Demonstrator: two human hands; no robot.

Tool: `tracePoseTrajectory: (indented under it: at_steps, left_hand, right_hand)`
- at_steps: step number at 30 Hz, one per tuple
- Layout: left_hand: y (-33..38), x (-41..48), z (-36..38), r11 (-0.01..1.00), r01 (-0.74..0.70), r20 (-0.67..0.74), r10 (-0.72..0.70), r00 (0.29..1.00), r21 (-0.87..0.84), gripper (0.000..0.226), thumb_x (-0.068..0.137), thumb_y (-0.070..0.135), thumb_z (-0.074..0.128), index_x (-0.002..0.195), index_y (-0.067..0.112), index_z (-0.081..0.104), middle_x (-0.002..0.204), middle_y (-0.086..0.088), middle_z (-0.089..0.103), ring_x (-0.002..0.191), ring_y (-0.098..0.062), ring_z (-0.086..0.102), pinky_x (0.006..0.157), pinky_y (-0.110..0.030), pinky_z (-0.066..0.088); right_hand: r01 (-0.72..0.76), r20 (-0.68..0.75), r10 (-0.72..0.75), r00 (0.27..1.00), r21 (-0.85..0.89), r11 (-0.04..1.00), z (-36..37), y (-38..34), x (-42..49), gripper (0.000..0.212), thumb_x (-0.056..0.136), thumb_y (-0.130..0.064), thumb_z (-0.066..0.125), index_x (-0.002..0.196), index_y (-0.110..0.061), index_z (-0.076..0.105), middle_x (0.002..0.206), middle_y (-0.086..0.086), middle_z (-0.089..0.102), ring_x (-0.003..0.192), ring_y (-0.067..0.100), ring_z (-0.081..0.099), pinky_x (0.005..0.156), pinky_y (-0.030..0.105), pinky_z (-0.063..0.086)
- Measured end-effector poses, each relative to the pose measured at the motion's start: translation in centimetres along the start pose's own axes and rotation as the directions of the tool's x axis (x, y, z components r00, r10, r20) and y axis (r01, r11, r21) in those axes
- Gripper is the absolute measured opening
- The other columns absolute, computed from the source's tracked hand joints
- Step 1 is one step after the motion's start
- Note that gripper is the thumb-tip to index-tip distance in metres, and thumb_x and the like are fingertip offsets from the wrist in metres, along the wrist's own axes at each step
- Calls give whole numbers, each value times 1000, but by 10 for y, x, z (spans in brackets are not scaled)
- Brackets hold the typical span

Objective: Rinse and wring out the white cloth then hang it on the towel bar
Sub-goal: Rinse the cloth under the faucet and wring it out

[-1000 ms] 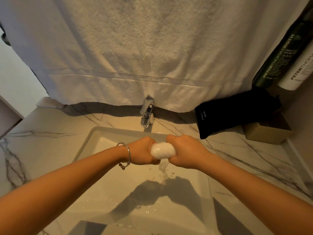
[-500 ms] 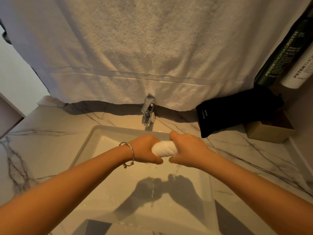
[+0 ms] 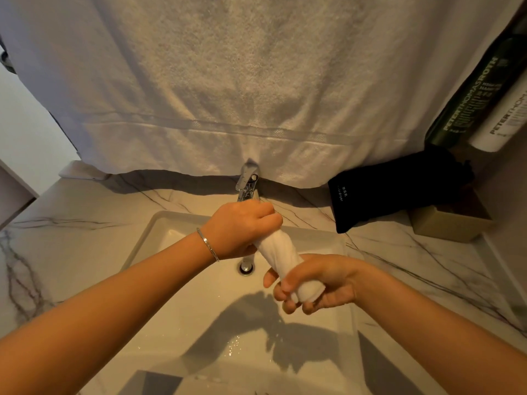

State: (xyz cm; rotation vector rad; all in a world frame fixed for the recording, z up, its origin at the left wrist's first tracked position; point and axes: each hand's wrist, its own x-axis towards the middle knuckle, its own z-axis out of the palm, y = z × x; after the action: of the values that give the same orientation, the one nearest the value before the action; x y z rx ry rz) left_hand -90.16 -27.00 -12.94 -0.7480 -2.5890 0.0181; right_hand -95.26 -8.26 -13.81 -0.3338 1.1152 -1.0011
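The white cloth [image 3: 278, 253] is twisted into a tight roll above the sink basin [image 3: 159, 223]. My left hand [image 3: 242, 228] grips its upper, far end, close to the chrome faucet [image 3: 247, 182]. My right hand [image 3: 316, 280] grips the lower, near end, and a stub of cloth pokes out past the fingers. The roll slants from upper left to lower right between the two fists. The towel bar is out of view; a large white towel [image 3: 242, 89] hangs across the wall behind the faucet.
The drain [image 3: 245, 267] lies under the cloth, with water drops on the basin floor. On the marble counter [image 3: 71, 240] at right lie a black pouch [image 3: 393, 189] and a tan box [image 3: 445, 226]. Two bottles [image 3: 479, 98] lean in the right corner.
The hands were level, side by side, with the cloth bunched short between them. Now the left hand has gone up toward the faucet, the right hand down toward me, and the cloth is stretched longer.
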Motion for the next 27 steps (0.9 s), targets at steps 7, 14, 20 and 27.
tracePoseTrajectory:
  at_steps: [7,14,20,27]
  left_hand:
    - [18,-10,29,876,477,465,-393,793,-74,29,74,21,63,100,15,53,94,-13,68,85,-32,63,65,-32,49]
    - [38,-17,37,461,786,633,-477,610,-411,19,68,4,65,87,6,61,82,-13,64,73,-23,58,59,-26,48]
    - [49,-13,29,-3,886,784,-468,409,-464,15,65,-6,58,77,2,53,49,-7,41,34,-14,34,38,-18,30]
    - [49,-12,21,-280,849,883,-287,371,-448,21,67,-9,51,64,10,42,39,-1,36,30,-11,29,36,-14,26]
  right_hand:
    - [-307,-544,-451,708,-811,498,-1,1,18,27,69,-16,64,89,-18,46,67,-2,51,55,17,51,40,22,35]
    - [-354,-362,-701,614,-921,166,-7,9,26,37,76,-25,63,103,-18,39,96,13,65,79,32,60,56,31,39]
    - [-310,-198,-804,561,-951,18,-10,9,22,39,78,-27,63,106,-15,39,91,14,66,69,28,57,53,29,38]
    - [-323,-115,-862,494,-944,-59,-9,6,18,37,70,-20,69,98,-11,48,77,13,67,61,29,57,48,27,30]
